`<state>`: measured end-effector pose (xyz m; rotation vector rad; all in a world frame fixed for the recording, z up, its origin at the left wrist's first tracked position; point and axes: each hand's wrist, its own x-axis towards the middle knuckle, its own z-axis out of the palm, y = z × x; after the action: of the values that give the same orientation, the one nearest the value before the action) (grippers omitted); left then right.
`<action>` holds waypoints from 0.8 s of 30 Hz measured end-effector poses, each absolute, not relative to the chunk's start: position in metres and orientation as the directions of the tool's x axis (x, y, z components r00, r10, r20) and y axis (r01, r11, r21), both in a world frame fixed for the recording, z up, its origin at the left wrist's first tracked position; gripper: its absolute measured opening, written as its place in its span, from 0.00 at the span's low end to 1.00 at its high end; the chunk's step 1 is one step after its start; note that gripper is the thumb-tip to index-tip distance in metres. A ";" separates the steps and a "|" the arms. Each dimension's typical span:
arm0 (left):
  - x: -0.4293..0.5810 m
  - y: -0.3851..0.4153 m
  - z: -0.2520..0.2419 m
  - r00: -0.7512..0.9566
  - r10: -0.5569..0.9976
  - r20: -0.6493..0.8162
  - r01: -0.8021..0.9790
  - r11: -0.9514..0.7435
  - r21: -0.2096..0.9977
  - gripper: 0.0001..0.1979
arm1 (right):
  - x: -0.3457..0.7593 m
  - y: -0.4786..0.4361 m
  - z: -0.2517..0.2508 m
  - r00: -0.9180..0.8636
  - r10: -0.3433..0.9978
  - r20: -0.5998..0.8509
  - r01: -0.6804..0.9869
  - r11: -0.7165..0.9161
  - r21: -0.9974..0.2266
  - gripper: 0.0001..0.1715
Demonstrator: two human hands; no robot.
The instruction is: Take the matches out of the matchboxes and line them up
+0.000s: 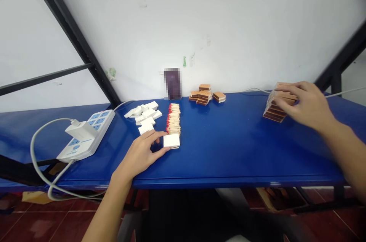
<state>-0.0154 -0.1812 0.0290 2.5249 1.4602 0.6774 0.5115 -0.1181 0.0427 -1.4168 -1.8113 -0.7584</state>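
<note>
Between its thumb and index finger, my left hand (pixel 143 152) pinches a small white matchbox tray (pixel 171 140), low over the near end of a row of matches. Those red-tipped wooden matches (pixel 174 118) lie side by side in a column running toward the wall. Several more white trays (pixel 147 114) are heaped just left of them. Far to the right, my right hand (pixel 307 106) has its thumb and fingers on a matchbox at the upper part of a stack of brown matchboxes (pixel 276 110). The hand partly hides that stack.
A loose pile of brown matchboxes (pixel 203 95) sits by the wall, with a single matchbox (pixel 219 97) beside it. A blurred dark purple object (pixel 173 83) leans on the wall. A white power strip (pixel 94 131) with a plugged-in charger and cable occupies the left of the blue table (pixel 228 150).
</note>
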 end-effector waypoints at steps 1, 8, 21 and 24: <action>-0.015 -0.181 0.029 0.425 0.851 0.309 0.788 -0.516 0.335 0.20 | 0.515 -0.119 0.043 -0.123 0.610 0.783 0.978 0.206 -0.006 0.23; -0.015 -0.180 0.027 0.445 0.825 0.348 0.778 -0.549 0.305 0.20 | 0.506 -0.126 0.036 -0.021 0.809 0.588 0.997 0.064 -0.052 0.29; -0.013 -0.181 0.028 0.418 0.833 0.363 0.787 -0.531 0.313 0.21 | 0.513 -0.144 0.015 0.190 0.809 0.557 0.980 -0.120 -0.160 0.40; -0.013 -0.182 0.028 0.415 0.832 0.368 0.787 -0.531 0.314 0.21 | 0.508 -0.148 0.012 0.237 0.824 0.515 0.969 -0.163 -0.185 0.40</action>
<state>-0.0125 -0.1815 0.0283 2.5637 1.4714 0.7501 0.5081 -0.1479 0.0117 -2.0435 -1.6371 -0.4080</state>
